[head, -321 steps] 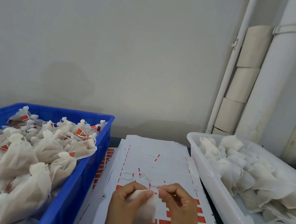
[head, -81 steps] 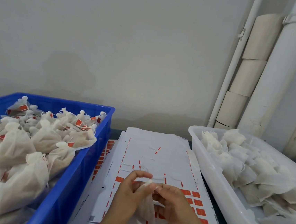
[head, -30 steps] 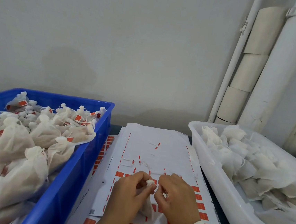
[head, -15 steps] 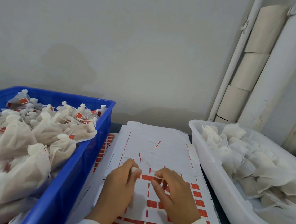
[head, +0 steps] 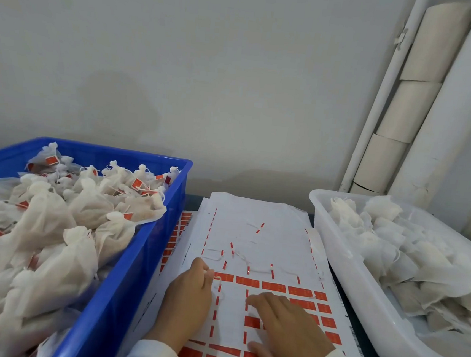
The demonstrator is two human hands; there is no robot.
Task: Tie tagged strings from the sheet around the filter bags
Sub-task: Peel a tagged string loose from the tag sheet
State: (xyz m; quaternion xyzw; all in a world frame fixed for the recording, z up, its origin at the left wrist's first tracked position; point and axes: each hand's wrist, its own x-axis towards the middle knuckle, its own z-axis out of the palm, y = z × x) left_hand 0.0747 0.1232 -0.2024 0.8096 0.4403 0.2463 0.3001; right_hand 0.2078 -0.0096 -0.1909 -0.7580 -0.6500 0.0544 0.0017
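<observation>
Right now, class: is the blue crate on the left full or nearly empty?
Full. The blue crate is heaped with tied filter bags, many bearing red tags, and the pile rises above its rim.

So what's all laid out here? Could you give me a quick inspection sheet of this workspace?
Surface: dark table, mostly covered; a bare strip shows between the sheet and the white tub.
Job's things: white sheet with red tags and loose strings; blue crate piled with tied, tagged bags; white tub holding untied bags.
Clutter: nothing seen.
Hands: left hand pinches a string at the top tag row; right hand rests flat on the sheet, fingers straight.
Cables: nothing seen.
Surroundings: plain grey wall; white pipes and stacked cardboard rolls in the right corner.
</observation>
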